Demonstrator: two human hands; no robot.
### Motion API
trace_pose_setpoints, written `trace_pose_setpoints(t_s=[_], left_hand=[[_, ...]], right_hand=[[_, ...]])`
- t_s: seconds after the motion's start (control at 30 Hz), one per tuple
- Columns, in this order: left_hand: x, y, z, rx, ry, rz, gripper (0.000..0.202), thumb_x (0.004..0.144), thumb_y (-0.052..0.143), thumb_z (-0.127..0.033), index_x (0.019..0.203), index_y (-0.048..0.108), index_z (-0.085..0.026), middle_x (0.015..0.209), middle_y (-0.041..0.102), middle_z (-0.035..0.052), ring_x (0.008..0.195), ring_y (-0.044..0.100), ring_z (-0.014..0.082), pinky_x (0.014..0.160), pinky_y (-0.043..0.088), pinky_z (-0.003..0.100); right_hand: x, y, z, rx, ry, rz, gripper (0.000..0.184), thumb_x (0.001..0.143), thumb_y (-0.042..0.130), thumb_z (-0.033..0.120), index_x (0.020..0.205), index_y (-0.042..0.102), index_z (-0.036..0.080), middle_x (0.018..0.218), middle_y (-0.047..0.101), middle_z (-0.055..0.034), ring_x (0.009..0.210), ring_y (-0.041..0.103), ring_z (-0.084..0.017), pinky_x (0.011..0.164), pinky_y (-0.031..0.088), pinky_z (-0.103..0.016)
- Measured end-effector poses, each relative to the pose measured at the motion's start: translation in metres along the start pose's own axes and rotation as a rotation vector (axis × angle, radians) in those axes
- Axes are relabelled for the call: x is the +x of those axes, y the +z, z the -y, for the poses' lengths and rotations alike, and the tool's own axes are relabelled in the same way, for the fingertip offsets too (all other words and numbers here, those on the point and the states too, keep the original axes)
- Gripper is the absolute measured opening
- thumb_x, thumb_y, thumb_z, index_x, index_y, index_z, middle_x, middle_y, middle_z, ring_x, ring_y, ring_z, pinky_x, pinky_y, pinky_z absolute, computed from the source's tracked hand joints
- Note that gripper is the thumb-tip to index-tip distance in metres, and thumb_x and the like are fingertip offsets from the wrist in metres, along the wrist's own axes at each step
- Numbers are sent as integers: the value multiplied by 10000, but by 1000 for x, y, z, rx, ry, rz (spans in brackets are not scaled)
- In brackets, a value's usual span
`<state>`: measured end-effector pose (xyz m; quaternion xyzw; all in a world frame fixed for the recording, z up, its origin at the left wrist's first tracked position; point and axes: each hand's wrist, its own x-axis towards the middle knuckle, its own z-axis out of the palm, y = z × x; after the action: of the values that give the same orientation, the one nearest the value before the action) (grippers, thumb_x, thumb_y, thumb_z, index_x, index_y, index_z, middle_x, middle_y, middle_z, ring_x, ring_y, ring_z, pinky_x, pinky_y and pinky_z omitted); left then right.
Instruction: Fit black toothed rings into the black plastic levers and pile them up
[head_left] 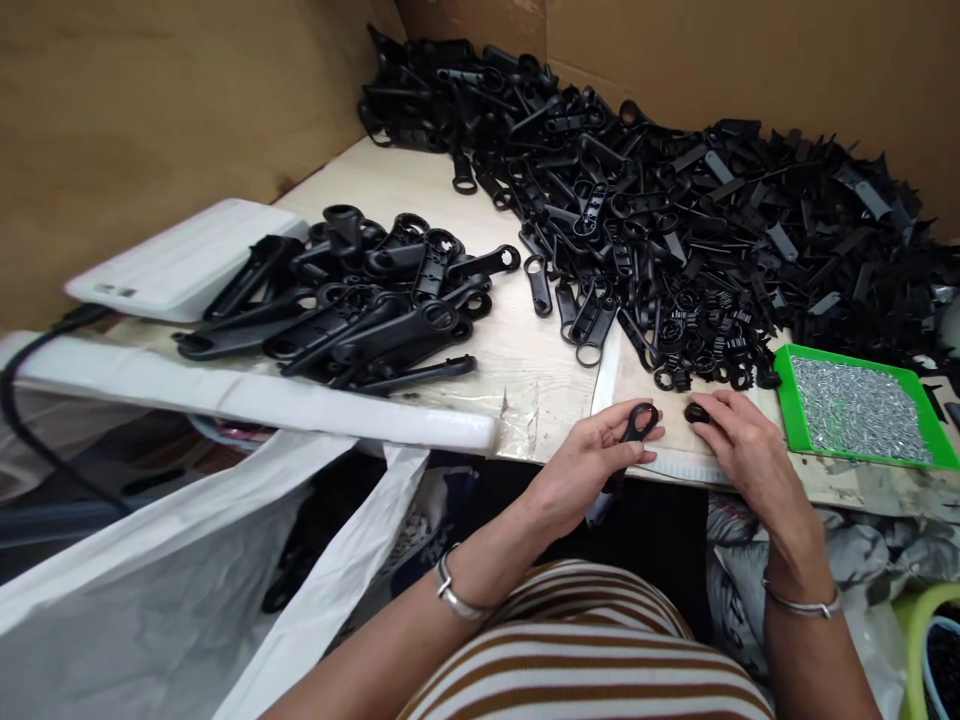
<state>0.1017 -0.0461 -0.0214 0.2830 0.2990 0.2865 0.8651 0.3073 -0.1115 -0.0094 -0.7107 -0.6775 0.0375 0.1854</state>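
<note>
My left hand (577, 470) grips a black ring-ended handle piece (634, 434), its ring up at my fingertips and the rest mostly hidden by my hand. Just across from it, my right hand (750, 455) pinches a small black part (697, 413), too covered to name closely. The two pieces are apart, so I judge this one unfinished.

Right beside my right hand sits a green tray (793, 400) of small silvery metal pieces (859, 410), well filled. Just beyond my hands lies a cluster of small black rings (682, 350).

Farther out, to the left of my left hand, a smaller pile of black handles (375, 310) lies against a white box (202, 255); whether those are done, I can't tell. Farthest, a big heap of black plastic parts (600, 190) spreads before the cardboard wall (712, 60), so plenty seems left.
</note>
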Motion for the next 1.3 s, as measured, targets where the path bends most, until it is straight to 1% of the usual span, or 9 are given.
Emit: trace_pose_setpoints(t_s=[0.2, 0.3, 0.47, 0.7, 0.8, 0.87, 1.0, 1.17, 1.3], left_hand=[[0, 1, -1, -24, -1, 2, 392, 648, 744, -88, 1024, 723, -200, 1134, 694, 73, 1182, 600, 283, 931, 475, 369], [0, 1, -1, -34, -1, -4, 387, 644, 745, -80, 1013, 727, -198, 1114, 700, 63, 1170, 609, 273, 913, 484, 347], [1, 1, -1, -40, -13, 1, 403, 640, 758, -80, 1025, 729, -199, 1090, 715, 60, 1178, 606, 265, 915, 481, 334], [1, 1, 1, -62, -2, 10, 397, 638, 764, -72, 1016, 733, -191, 1090, 711, 65, 1175, 603, 269, 938, 466, 349], [1, 0, 2, -46, 15, 6, 391, 645, 763, -83, 1021, 733, -188, 1096, 703, 67, 1212, 568, 274, 937, 470, 345], [1, 0, 2, -43, 20, 12, 395, 648, 759, -87, 1028, 730, -189, 1091, 704, 61, 1204, 565, 265, 938, 474, 348], [2, 0, 2, -28, 71, 62, 380, 668, 734, -92, 1035, 726, -188, 1072, 716, 52, 1150, 593, 243, 967, 459, 349], [1, 3, -1, 32, 108, 114, 394, 702, 689, -98, 1090, 703, -165, 1066, 717, 65, 1123, 607, 235, 1019, 409, 344], [-1, 4, -1, 115, 142, 150, 379, 744, 642, -105, 1115, 687, -167, 1144, 685, 67, 1125, 598, 227, 1037, 394, 340]], right_hand=[[-1, 2, -8, -185, -27, -31, 291, 929, 530, 328, 1165, 649, 206, 1137, 620, -123, 1039, 594, -285, 902, 522, -464], [-1, 0, -9, -147, -64, -45, 334, 936, 512, 296, 1248, 607, 221, 1175, 611, -120, 1078, 590, -274, 916, 521, -447], [2, 2, -6, -88, -100, -26, 302, 975, 446, 276, 1189, 651, 223, 1120, 652, -98, 1052, 610, -235, 947, 512, -412], [6, -1, -13, -131, -62, 26, 303, 952, 504, 350, 1147, 675, 192, 1088, 664, -110, 1009, 629, -263, 901, 531, -429], [5, -6, -4, -53, -75, -5, 276, 946, 523, 326, 1130, 688, 204, 1022, 671, -97, 924, 653, -232, 838, 553, -387], [2, -9, 9, 84, -94, -28, 270, 932, 562, 309, 1152, 679, 207, 1035, 677, -88, 866, 665, -200, 794, 565, -346], [-2, 0, 39, 336, -107, -138, 237, 902, 626, 282, 1126, 691, 239, 1054, 698, -72, 788, 674, -166, 732, 586, -312], [-1, 24, 52, 266, -133, -230, 238, 912, 602, 232, 1130, 697, 230, 1042, 696, -87, 934, 679, -197, 831, 579, -336], [1, 26, 49, 223, -151, -210, 244, 920, 585, 225, 1143, 684, 214, 1018, 680, -90, 909, 672, -190, 798, 581, -319]])
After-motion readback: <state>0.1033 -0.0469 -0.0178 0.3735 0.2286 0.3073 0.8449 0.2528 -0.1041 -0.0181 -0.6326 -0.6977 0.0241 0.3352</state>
